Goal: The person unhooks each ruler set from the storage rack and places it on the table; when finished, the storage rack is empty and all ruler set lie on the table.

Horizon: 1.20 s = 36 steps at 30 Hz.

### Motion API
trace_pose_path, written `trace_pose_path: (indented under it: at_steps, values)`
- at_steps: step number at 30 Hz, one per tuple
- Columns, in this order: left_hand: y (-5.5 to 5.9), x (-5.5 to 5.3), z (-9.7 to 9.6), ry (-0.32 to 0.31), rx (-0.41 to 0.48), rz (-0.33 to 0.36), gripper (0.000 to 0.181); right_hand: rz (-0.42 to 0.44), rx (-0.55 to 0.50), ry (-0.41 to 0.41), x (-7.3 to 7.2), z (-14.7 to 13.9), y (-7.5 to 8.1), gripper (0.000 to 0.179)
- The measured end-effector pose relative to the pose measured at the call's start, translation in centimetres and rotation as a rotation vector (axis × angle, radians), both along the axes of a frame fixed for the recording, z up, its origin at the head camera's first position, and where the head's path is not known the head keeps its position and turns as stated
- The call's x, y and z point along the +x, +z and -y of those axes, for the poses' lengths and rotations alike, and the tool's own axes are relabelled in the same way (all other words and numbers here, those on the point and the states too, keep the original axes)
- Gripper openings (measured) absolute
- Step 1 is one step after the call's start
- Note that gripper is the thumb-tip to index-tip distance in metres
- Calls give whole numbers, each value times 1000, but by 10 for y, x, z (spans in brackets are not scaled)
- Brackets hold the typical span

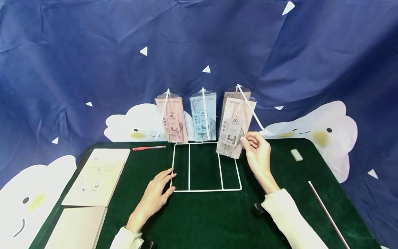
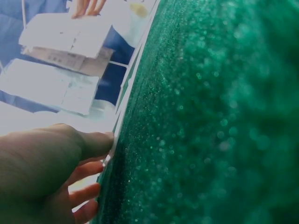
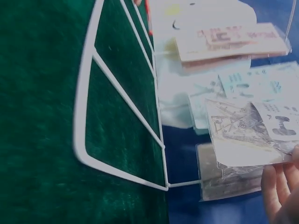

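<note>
A white wire display rack [image 1: 206,166] stands on the green felt table [image 1: 199,221], its flat base frame spread toward the person and three slanted hooks rising at the back. The step in hand looks like hanging packets on the rack: the left hand [image 1: 155,195] lies flat on the felt, fingers straight and relaxed, fingertips touching the base's near-left corner as if to steady it. The right hand [image 1: 258,152] pinches the lower right edge of a beige packet [image 1: 232,129] between thumb and fingers; the packet hangs on the rightmost hook [image 1: 248,105], just left of those fingers, in front of another like it.

I judge the next move calls for settling the packet fully onto the hook before letting go, with the base kept still.

The beige packet is a clear, flat sleeve with a pale card bearing "20" and a small dark icon, its contents too fine to make out. Farther left of the fingers hang a blue packet [image 1: 203,116] and a pink packet [image 1: 172,119], each on its own hook.
</note>
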<state>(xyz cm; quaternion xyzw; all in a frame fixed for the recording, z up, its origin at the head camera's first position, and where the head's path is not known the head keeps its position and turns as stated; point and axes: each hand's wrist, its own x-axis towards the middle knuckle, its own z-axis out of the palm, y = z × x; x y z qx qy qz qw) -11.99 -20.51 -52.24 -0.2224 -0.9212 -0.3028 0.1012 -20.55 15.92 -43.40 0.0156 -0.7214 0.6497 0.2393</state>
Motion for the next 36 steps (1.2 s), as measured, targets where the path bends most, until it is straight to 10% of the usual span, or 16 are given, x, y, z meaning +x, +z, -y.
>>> trace_pose_path:
  at_steps: [36]
  values:
    - [4,-4,0,14,-5,103,45,165,-65,149,145,-32,28,20]
